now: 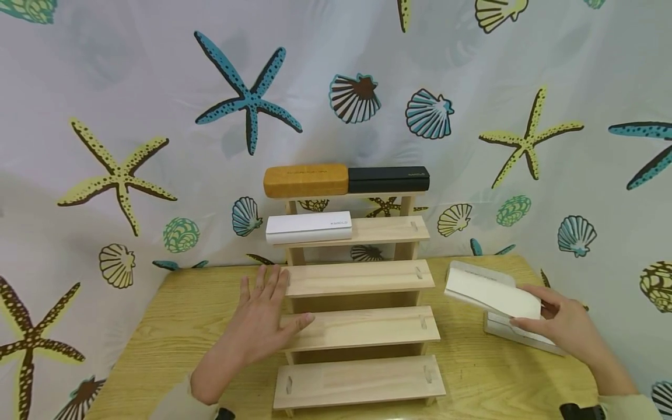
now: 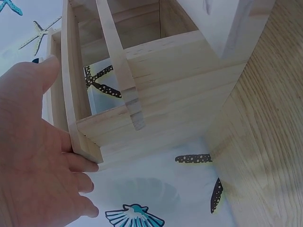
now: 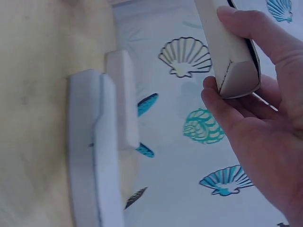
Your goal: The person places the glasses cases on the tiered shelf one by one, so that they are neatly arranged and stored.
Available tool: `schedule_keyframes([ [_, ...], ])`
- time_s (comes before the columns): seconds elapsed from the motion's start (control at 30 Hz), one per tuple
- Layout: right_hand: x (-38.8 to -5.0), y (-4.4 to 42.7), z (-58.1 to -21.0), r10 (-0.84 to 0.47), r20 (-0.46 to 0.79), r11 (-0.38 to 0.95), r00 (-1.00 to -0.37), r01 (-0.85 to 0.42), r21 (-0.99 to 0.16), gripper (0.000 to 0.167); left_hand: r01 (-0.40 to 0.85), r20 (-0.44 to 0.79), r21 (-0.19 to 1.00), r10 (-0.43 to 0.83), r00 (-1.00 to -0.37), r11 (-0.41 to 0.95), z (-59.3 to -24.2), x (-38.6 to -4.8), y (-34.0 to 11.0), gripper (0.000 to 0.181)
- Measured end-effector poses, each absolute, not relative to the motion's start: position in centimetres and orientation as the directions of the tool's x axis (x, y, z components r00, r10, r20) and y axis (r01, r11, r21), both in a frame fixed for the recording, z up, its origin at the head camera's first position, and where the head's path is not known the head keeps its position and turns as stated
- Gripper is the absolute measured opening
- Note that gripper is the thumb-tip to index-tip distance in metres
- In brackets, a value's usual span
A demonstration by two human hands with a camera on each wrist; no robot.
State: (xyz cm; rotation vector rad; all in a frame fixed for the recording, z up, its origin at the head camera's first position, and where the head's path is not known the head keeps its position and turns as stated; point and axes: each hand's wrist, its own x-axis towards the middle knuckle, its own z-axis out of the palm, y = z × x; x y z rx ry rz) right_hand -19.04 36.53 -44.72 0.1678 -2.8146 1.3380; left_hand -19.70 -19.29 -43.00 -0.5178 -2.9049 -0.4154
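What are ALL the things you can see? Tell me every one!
Patterned cloth: 1, whitish with blue, yellow, green and brown starfish and shells, behind everything
Wooden table: 1, light brown, underneath
Five-shelf stepped rack: 1, pale wood, mid-table
Rounded glasses case: 1, mustard-orange, top shelf, left
Slim glasses case: 1, black, top shelf, right
Shelved glasses case: 1, white, second shelf down
Loose glasses cases: 2, whitish, table's right side
Held glasses case: 1, off-white, right hand
Sleeves: 2, cream, bottom edge
Hands: 2; left at rack's left side, right gripping the case
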Motion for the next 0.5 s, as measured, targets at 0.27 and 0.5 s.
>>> schedule_keyframes([
  [0.27, -20.7, 36.3, -41.0, -0.120, 0.106, 0.643, -0.987, -0.159, -0.749, 0.078, 0.355, 0.205, 0.231, 0.312, -0.928, 0.906, -43.0, -19.7, -19.3, 0.102],
  [0.5, -22.4, 34.6, -38.5, -0.164, 0.187, 0.666, -0.969, -0.248, -0.704, 0.070, 0.350, 0.195, 0.221, 0.311, -0.930, 0.910, -42.9, -19.7, -19.3, 0.097],
])
